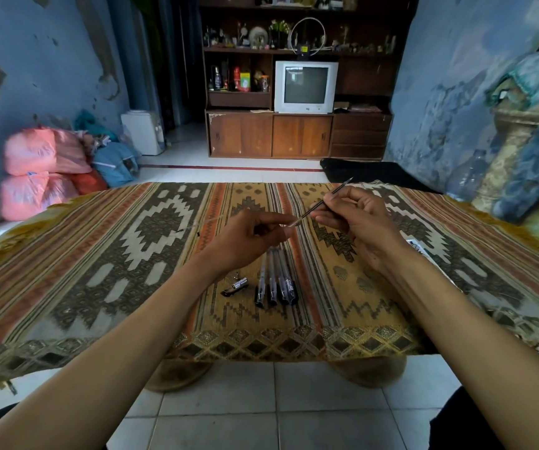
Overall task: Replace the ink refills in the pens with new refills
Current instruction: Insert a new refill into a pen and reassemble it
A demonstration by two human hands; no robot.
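Patterned cloth covers the counter [99, 254], where four pens [276, 280] are laid. A refill [321, 203] is pinched by the right hand [355, 222]; a clear barrel [203, 224] is gripped by the left hand [248, 238]. If misaligned, the thin refill could be bent.

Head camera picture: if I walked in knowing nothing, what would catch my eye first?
Probably the two hands raised over the middle of the table: the right hand pinches a thin dark refill that slants up and away, its near end by the left hand, which pinches a thin clear tube. Under them a boldly patterned cloth covers the table, with a row of pens lying side by side. At the back stands an old television in a dark wooden cabinet.
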